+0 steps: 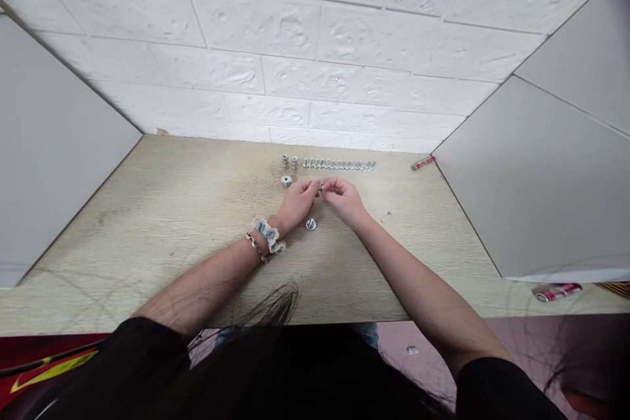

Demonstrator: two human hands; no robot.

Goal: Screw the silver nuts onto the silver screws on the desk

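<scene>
A: Report the hands.

B: The left hand (298,202) and the right hand (344,199) meet over the pale wood-grain tabletop (172,230), fingertips drawn together. Between them sits a small silver metal part (320,189), pinched from both sides; it is too small to say whether it is a screw or a nut. The left wrist carries a blue-and-white fabric scrunchie (267,234) and a silver chain bracelet (255,246).

A: What lies around them?

B: At six o'clock from the hands, just beside the left wrist, one round silver flanged fitting (310,224) rests on the table. At eleven o'clock, a second round silver fitting (286,180) lies near the left knuckles. Beyond it, two upright silver threaded sleeves (289,162) stand side by side. At twelve to one o'clock, a long row of small silver screws (339,165) runs along the back of the table, apart from the hands.

A: Any writing or labels?

B: None legible. A slim red-and-white pen-like object (422,163) lies at two o'clock by the grey side panel (516,197); its markings cannot be read. A red-and-white cylindrical item (557,291) lies at four o'clock, well apart, its print blurred.
</scene>
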